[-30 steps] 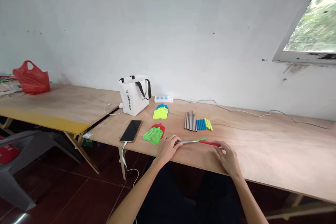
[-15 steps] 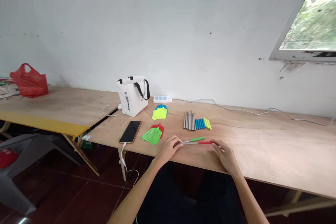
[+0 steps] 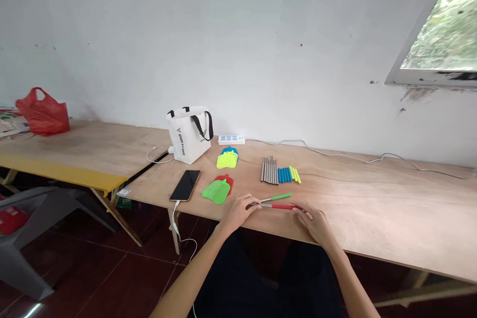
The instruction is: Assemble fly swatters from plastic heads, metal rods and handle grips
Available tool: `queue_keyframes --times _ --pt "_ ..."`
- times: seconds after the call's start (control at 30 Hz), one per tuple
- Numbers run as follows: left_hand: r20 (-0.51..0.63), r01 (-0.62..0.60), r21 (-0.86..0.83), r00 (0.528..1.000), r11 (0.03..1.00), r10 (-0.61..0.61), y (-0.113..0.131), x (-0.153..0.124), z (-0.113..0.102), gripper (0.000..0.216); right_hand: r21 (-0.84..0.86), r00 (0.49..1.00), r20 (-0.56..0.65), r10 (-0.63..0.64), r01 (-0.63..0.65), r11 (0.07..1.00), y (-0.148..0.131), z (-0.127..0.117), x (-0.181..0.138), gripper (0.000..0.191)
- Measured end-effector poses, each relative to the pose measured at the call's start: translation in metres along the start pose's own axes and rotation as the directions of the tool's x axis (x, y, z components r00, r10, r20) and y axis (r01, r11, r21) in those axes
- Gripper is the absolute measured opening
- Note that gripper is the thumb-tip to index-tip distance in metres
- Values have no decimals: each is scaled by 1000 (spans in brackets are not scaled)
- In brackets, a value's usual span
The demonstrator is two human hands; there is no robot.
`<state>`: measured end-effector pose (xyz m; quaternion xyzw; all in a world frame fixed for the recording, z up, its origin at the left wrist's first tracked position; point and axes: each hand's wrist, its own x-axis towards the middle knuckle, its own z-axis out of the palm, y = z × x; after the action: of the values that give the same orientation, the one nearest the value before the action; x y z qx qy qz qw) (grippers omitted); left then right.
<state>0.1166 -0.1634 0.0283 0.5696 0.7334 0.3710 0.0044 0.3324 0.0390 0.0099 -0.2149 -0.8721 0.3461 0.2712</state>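
Observation:
Two thin metal rods lie at the near edge of the plywood table (image 3: 372, 208): one with a red handle (image 3: 282, 206) and one with a green handle (image 3: 280, 197). My left hand (image 3: 238, 210) pinches the bare metal end of the red-handled rod. My right hand (image 3: 313, 220) has its fingers closed on the red handle's far end. Behind them lie a row of grey metal rods (image 3: 270, 171) with blue and yellow handles (image 3: 288, 175), and mesh swatter heads: green over red (image 3: 217, 191), yellow over blue (image 3: 227, 159).
A phone (image 3: 185, 185) on a white cable lies left of the swatter heads. A white bag (image 3: 189, 134) and a power strip (image 3: 231, 139) stand near the wall. A red plastic bag (image 3: 42, 113) sits far left. A grey chair (image 3: 33, 218) is below left.
My right hand has slid left along the red handle toward my left hand, and the red-handled rod now looks shorter. The left hand has barely moved.

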Motion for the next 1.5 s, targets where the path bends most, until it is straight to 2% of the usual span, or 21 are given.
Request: queue_keyframes --times 0.13,0.27,0.47,0.63,0.87,1.03,1.17,1.23,1.33,1.4,1.5 --pt "6 56 -48 998 997 -56 2 -1 3 20 -164 998 -37 -60 53 985 6 4 2 47" --pt "-75 67 -4 995 998 -68 -3 -1 6 29 -304 992 -79 -102 73 950 12 9 2 57" --pt "-97 104 154 991 983 -90 -11 2 9 42 -443 992 -42 -120 90 892 16 14 1 44" --pt "-81 93 171 993 981 -80 -11 2 10 52 -465 991 -36 -128 97 880 17 14 1 44" --pt "-54 56 178 997 982 -48 -6 0 9 35 -443 988 0 -155 139 886 15 13 2 43" --pt "-81 61 215 996 975 -44 -2 -1 10 23 -381 988 26 -149 148 913 14 9 4 31" --pt "-113 51 195 993 979 -30 -3 1 11 21 -373 985 39 -169 171 912 13 9 4 35" --pt "-126 54 159 991 986 -34 -6 3 3 21 -379 981 46 -186 189 906 13 9 3 36" --pt "-145 104 154 986 983 -82 -15 4 -22 23 -372 979 46 -197 199 907 12 9 3 32" --pt "-177 207 242 970 948 -166 -24 2 -44 28 -367 980 42 -197 198 909 12 9 3 30" --pt "-187 424 419 906 803 -380 -40 -6 -72 46 -378 979 43 -198 199 904 9 9 3 29"
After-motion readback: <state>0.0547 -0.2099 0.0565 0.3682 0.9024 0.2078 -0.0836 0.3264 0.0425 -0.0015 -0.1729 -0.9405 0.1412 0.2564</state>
